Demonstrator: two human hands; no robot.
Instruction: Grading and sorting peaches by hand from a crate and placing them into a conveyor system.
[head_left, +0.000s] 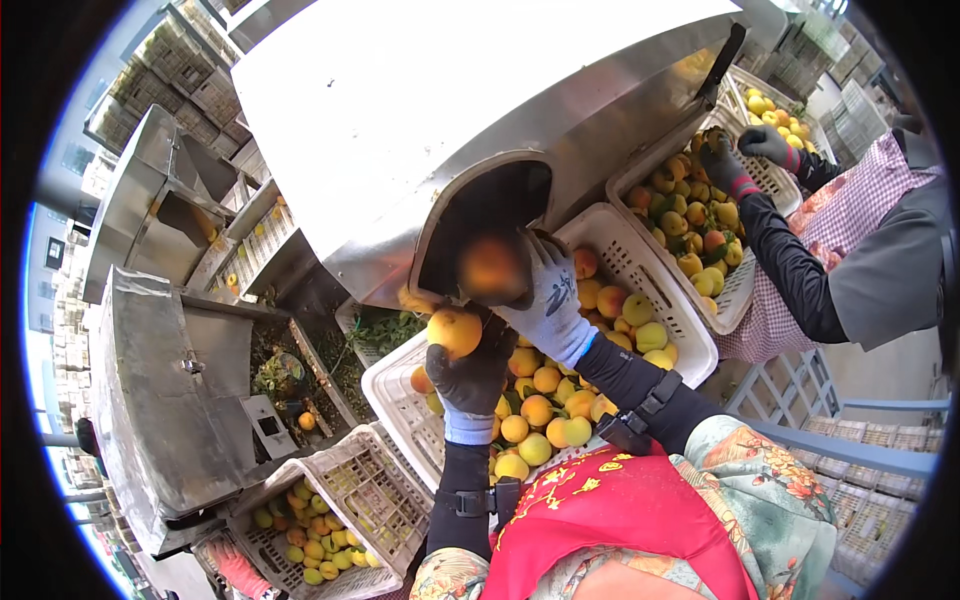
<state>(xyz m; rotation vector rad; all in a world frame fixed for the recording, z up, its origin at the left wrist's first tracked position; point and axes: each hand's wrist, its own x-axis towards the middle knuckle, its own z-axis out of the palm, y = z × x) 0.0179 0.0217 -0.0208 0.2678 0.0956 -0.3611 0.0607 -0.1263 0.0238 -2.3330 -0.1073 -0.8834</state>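
Note:
My left hand (469, 367), in a dark-palmed knit glove, holds a yellow-orange peach (454, 332) between thumb and fingers at the lip of a metal machine's opening (487, 202). My right hand (544, 292), in a grey-blue glove with dark writing on its back, is at the right side of that opening, against a blurred orange-red round patch (491, 266), which looks like another fruit; its hold cannot be made out. Below both hands sits a white plastic crate (401, 379) with many yellow and orange peaches (536, 411) and some leaves.
At the right, a co-worker's gloved hands (724, 161) are over another peach crate (739, 307). The metal housing (352, 150) rises ahead. At lower left stand a tilted peach crate (375, 480) and a pink-gloved hand (236, 566). A blue metal frame (847, 446) is at lower right.

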